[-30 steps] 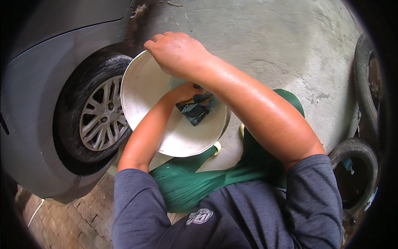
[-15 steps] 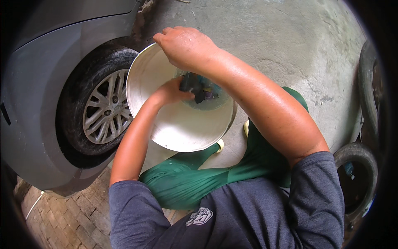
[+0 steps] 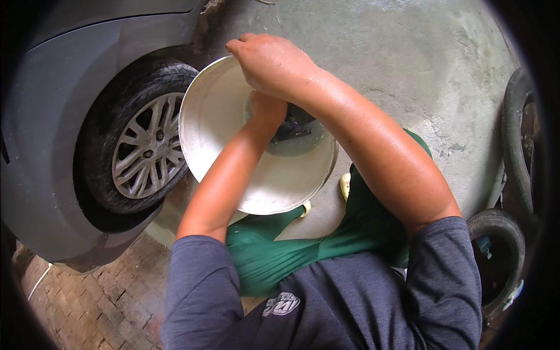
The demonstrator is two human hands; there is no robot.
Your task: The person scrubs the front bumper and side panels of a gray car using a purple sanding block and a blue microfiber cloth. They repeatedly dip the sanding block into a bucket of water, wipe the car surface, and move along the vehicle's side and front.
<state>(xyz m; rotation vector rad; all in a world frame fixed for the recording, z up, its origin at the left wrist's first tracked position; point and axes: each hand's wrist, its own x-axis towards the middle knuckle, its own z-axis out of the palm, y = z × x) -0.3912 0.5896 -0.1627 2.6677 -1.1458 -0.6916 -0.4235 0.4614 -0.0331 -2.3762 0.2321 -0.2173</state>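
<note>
A large white bucket (image 3: 274, 201) leans toward my legs, with some cloudy water (image 3: 294, 149) low inside it. My right hand (image 3: 271, 61) is closed on the bucket's far rim, and its forearm crosses over the opening. Deep in the bucket is my left hand (image 3: 268, 108), close to dark, soft-looking items (image 3: 291, 125) in the water. Its fingers are out of sight beyond the wrist and under the right arm, so their grip cannot be made out. The right forearm also covers part of the dark items.
To the left stands a grey car (image 3: 58, 128), its wheel (image 3: 154, 146) close beside the bucket. Old tyres (image 3: 519, 140) lie at the right edge. Concrete floor (image 3: 408, 58) stretches ahead, and brick paving (image 3: 99, 303) is at lower left. My pale shoes (image 3: 345, 185) are near the bucket.
My left hand has moved farther into the bucket, away from me and to the right. The dark item that showed in its fingers is now mostly hidden. My right hand stays on the rim.
</note>
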